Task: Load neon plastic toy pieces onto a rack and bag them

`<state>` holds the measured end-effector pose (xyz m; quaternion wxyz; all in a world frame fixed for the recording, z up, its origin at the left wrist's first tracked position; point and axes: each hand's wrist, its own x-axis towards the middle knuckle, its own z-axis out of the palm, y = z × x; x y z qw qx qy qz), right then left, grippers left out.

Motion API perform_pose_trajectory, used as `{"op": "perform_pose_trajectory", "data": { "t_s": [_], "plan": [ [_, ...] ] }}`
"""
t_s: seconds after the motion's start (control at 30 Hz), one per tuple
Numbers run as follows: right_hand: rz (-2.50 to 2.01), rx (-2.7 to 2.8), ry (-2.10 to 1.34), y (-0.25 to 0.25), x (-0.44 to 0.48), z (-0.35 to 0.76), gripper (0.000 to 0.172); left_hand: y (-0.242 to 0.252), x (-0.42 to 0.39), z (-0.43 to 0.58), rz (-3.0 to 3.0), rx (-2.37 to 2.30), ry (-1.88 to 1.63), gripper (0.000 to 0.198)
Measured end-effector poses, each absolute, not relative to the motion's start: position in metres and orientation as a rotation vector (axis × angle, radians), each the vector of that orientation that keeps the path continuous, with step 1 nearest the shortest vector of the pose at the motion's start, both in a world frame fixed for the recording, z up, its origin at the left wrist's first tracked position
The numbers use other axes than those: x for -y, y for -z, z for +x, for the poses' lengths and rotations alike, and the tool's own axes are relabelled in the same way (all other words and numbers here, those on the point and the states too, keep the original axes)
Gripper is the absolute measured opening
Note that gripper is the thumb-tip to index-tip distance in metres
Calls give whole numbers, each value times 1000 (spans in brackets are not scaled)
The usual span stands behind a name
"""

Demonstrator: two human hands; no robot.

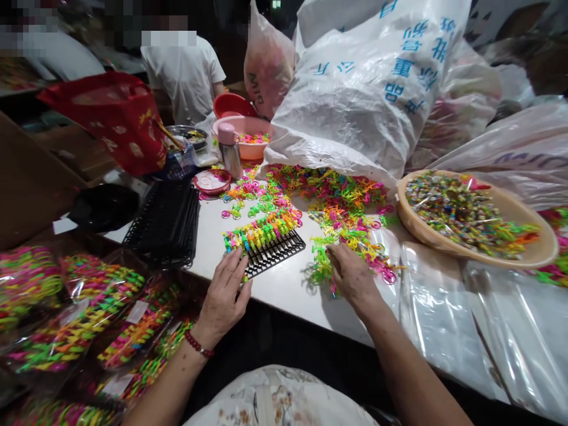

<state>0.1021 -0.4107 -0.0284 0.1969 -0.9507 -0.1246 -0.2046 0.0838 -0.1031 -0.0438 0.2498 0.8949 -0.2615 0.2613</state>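
A black plastic rack (279,251) lies on the table, its far rows filled with bright plastic toy bikes (261,231) and its near slots showing bare. At the rack's left edge is my left hand (225,299), fingers curled, with a bit of a yellow-green toy bike showing by the thumb. My right hand (352,275) reaches into the near edge of a loose pile of toy bikes (346,228). Its fingers are bent together over green and yellow ones; the fingertips are partly hidden. More toy bikes spill from a big white woven sack (355,89).
Stacked black racks (166,222) stand left of my left hand. A beige basin (548,251) with small wrapped pieces and clear plastic bags (435,296) lie right. A steel flask (231,157) stands behind. Packed bags (89,313) fill the lower left. A person (184,71) sits beyond.
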Motion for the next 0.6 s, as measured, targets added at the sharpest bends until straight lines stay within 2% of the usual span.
{"op": "perform_pose_trajectory", "data": {
  "t_s": [0.3,0.47,0.6],
  "plan": [
    [-2063,230,7,48,324,110,21,48,102,82,2435,589,-724,69],
    [-1865,282,-10,65,284,120,26,45,97,83,2412,595,-596,72],
    [-1876,382,-52,70,262,126,22,44,95,84,2388,598,-586,73]
  ]
}}
